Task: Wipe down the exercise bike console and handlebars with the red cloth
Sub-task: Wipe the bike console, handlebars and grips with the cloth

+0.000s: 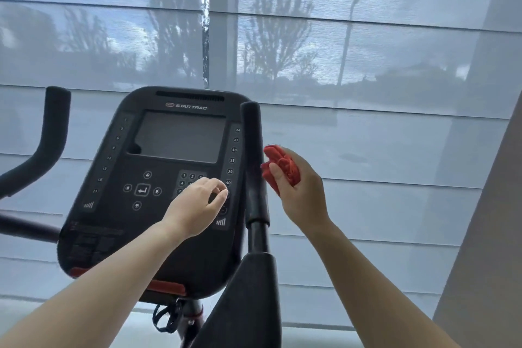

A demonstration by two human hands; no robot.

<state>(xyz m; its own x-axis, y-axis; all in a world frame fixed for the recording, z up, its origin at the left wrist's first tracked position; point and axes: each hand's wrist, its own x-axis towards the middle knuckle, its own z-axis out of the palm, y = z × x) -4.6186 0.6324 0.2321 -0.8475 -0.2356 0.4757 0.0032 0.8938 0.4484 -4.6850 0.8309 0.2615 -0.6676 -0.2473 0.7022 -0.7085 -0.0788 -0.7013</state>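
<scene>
The black exercise bike console (158, 167) with a dark screen and keypad faces me at centre left. An upright black right handlebar (254, 161) stands just right of it, and a curved left handlebar (48, 138) rises at the far left. My right hand (299, 192) grips the bunched red cloth (279, 167) right beside the right handlebar's grip, with the cloth at or nearly touching it. My left hand (197, 206) hovers over the console's keypad, fingers loosely curled with nothing in them, and hides some of the buttons.
A padded black armrest (248, 299) widens below the right handlebar. A window with a sheer grey blind (367, 65) fills the background. A pale wall (494, 234) rises at the right edge. A red strip (166, 287) edges the console's bottom.
</scene>
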